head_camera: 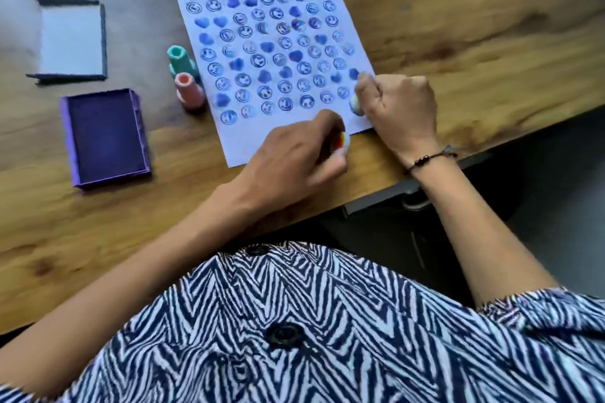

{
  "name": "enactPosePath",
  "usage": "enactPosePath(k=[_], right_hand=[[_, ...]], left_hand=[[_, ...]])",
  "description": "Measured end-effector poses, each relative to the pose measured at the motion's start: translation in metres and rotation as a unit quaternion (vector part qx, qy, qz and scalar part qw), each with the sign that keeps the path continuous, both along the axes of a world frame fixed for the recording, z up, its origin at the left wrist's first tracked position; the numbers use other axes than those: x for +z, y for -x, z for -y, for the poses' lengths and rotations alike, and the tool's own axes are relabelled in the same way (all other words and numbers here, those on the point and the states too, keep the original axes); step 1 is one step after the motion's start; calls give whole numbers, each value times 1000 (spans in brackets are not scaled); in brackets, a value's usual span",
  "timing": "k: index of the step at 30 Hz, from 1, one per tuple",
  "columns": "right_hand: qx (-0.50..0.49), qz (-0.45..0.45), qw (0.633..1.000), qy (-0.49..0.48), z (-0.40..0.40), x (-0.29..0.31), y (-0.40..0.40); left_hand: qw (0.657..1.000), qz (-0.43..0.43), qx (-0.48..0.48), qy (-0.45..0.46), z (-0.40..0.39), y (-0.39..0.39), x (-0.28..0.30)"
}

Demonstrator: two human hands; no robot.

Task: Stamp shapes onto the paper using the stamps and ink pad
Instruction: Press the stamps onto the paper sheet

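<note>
The white sheet of paper [262,42] lies slanted on the grained wooden table [458,26], its long axis running from the near edge up and to the left, and it is crowded almost to the bottom with blue-violet smiley rings and solid heart blots. The only bare strip left is along the near edge, and both hands sit right there. The right hand [401,108] is curled into a fist round a pale round-based stamp [357,104], which stands near the sheet's right margin; whether its face is touching the paper I cannot tell. The left hand [294,154] is bunched over the lower corner, fingertips pinching a small stamp with a red and yellow end [340,141], mostly hidden by the fingers. The open ink pad with its purple plastic tray and dark violet felt [106,137] lies well apart to the left, so the left hand is the nearer one for re-inking — the right would have to cross the whole sheet. Its detached lid, dark-rimmed with a white inside [72,39], rests further back. Two spare stamps stand upright just beside the paper's left edge — a teal plastic one [180,60] and a salmon-pink one [190,90], both ribbed, bottle-shaped and smooth.
</note>
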State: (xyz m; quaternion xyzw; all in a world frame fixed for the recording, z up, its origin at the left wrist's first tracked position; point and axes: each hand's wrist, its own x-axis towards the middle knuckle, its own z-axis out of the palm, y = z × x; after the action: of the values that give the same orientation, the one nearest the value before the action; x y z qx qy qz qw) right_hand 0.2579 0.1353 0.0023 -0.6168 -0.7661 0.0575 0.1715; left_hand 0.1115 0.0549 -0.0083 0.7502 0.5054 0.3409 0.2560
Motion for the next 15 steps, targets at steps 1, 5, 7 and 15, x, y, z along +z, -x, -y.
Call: enactPosePath(k=[1,5,7,15], right_hand=[[-3,14,1000,-2,-1,-1,3],[4,49,999,-20,2,-2,9],[13,57,998,-31,2,-3,11],[6,38,999,-35,2,-2,11]], left_hand=[[1000,-1,3,-2,0,2,0],[1000,7,5,18,-1,6,3],[999,22,10,25,-1,5,3],[996,65,25,48,-2,6,1]])
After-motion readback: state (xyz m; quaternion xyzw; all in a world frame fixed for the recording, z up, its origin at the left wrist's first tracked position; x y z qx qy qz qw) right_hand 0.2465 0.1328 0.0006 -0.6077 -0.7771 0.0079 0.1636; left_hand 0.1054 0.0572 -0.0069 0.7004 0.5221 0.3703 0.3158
